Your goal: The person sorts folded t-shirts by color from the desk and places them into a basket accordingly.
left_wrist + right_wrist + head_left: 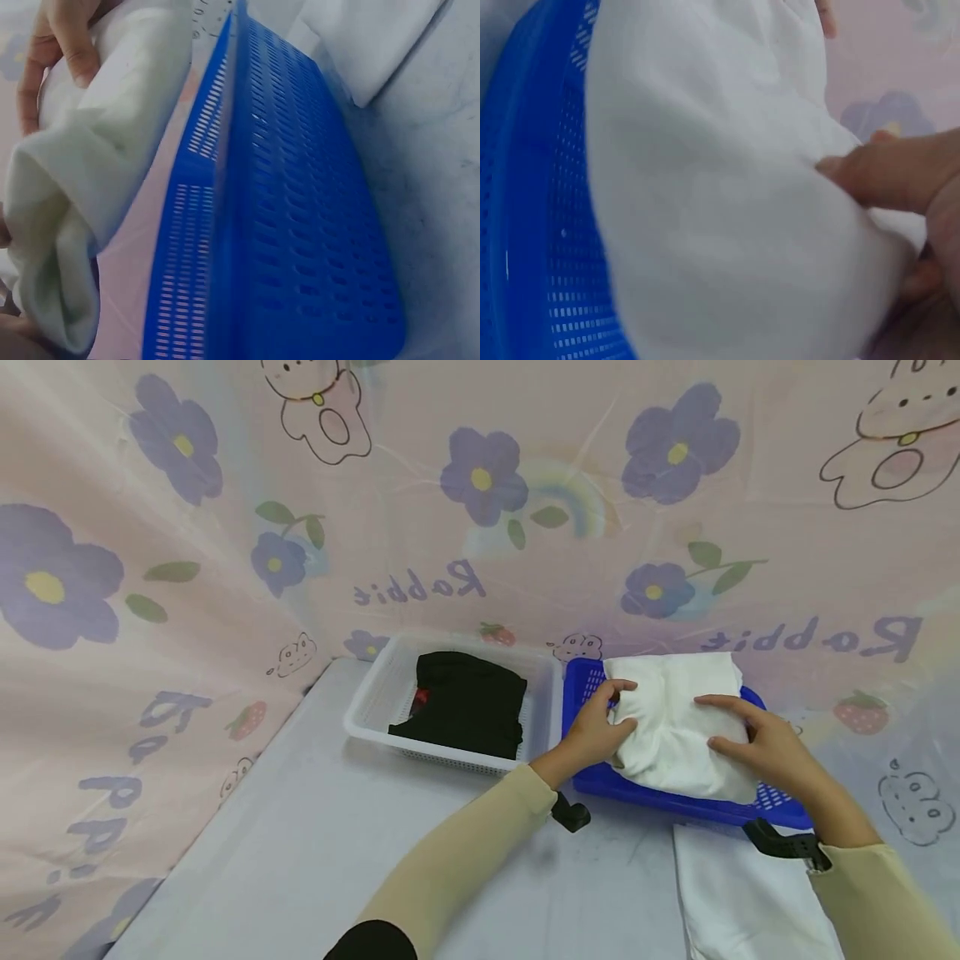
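A folded piece of white cloth [671,727], perhaps a garment, is held over the blue perforated basket [637,787]. My left hand [600,722] grips its left edge, thumb toward the near side. On the right side, my right hand [772,747] holds the cloth between thumb and fingers; the right wrist view shows the thumb pressing into the fabric. From the left wrist, the rolled, layered end of the cloth [112,142] appears above the basket's rim [229,150]. The bundle hides much of the basket's inside.
Left of the blue basket stands a white basket [360,714] with folded black cloth [468,702] and a bit of red in it. Another white cloth [750,893] lies on the white table [300,852] at the near right. A printed curtain [420,510] hangs behind.
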The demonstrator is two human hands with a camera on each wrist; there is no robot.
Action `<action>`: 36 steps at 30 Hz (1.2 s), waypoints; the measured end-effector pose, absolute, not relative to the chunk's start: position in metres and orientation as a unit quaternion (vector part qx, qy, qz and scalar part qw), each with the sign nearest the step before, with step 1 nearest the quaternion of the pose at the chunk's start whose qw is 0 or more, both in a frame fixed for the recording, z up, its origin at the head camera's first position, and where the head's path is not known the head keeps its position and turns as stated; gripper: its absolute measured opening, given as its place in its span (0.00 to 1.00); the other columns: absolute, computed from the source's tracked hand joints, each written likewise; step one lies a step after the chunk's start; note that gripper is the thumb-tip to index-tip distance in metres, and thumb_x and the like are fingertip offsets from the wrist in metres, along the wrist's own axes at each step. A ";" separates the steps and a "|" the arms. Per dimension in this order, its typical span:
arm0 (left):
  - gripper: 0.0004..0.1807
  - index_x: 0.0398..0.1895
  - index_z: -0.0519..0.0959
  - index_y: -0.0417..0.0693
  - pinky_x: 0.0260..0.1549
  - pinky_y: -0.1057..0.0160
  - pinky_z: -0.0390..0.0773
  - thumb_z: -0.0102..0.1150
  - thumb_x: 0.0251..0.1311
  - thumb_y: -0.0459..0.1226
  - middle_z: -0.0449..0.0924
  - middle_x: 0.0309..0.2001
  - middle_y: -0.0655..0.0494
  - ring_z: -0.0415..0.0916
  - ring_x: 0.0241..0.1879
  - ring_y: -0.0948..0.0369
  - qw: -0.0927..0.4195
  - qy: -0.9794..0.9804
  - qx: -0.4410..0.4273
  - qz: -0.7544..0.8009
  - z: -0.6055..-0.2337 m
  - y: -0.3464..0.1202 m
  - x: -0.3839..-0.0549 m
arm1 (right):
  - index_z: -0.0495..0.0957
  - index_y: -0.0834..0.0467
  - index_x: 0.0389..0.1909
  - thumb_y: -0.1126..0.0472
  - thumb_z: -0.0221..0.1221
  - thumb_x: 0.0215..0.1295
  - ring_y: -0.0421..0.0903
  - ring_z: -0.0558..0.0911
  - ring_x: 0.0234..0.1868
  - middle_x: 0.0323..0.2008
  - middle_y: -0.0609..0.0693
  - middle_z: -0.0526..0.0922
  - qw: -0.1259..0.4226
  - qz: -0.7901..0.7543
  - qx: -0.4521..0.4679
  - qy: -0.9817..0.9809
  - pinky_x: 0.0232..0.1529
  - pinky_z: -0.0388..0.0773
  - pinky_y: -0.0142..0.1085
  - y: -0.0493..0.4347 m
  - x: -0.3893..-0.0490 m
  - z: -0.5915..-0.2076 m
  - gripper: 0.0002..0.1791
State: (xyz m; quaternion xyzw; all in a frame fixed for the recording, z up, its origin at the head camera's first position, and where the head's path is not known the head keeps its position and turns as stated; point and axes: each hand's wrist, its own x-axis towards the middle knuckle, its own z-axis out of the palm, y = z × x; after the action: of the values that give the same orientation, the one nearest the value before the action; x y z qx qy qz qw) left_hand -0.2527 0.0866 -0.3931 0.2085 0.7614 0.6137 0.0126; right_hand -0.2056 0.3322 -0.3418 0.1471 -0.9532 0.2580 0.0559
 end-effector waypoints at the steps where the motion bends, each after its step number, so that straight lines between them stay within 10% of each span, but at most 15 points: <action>1: 0.25 0.61 0.69 0.60 0.56 0.68 0.70 0.59 0.63 0.33 0.69 0.58 0.60 0.65 0.57 0.69 0.016 0.766 0.200 0.611 -0.395 0.089 -0.255 | 0.66 0.51 0.68 0.57 0.61 0.66 0.34 0.72 0.29 0.56 0.68 0.72 0.055 0.261 0.144 -0.953 0.25 0.68 0.31 0.334 -0.209 -0.344 0.30; 7: 0.27 0.61 0.69 0.62 0.57 0.64 0.71 0.62 0.60 0.34 0.69 0.61 0.60 0.66 0.60 0.67 0.034 0.776 0.158 0.609 -0.405 0.098 -0.264 | 0.69 0.51 0.66 0.58 0.60 0.66 0.32 0.71 0.35 0.59 0.68 0.71 0.068 0.273 0.137 -0.950 0.30 0.69 0.29 0.341 -0.229 -0.362 0.27; 16: 0.29 0.56 0.72 0.65 0.56 0.63 0.72 0.69 0.53 0.34 0.72 0.58 0.61 0.68 0.58 0.66 0.045 0.788 0.091 0.608 -0.425 0.111 -0.277 | 0.68 0.51 0.67 0.57 0.59 0.66 0.57 0.70 0.47 0.65 0.70 0.67 0.052 0.307 0.075 -0.947 0.34 0.65 0.33 0.342 -0.241 -0.397 0.28; 36: 0.25 0.52 0.75 0.65 0.46 0.65 0.76 0.67 0.54 0.31 0.73 0.61 0.61 0.70 0.59 0.64 0.070 0.822 0.053 0.563 -0.442 0.134 -0.289 | 0.69 0.54 0.66 0.65 0.58 0.60 0.71 0.58 0.69 0.70 0.67 0.60 0.032 0.374 -0.013 -0.927 0.58 0.61 0.67 0.354 -0.256 -0.441 0.30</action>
State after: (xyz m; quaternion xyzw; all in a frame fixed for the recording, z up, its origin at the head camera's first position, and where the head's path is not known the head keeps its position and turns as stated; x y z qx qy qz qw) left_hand -0.2888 0.1340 -0.4423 0.0531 0.8216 0.5633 0.0695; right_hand -0.2562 0.3540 -0.4414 -0.0132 -0.9268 0.3739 0.0323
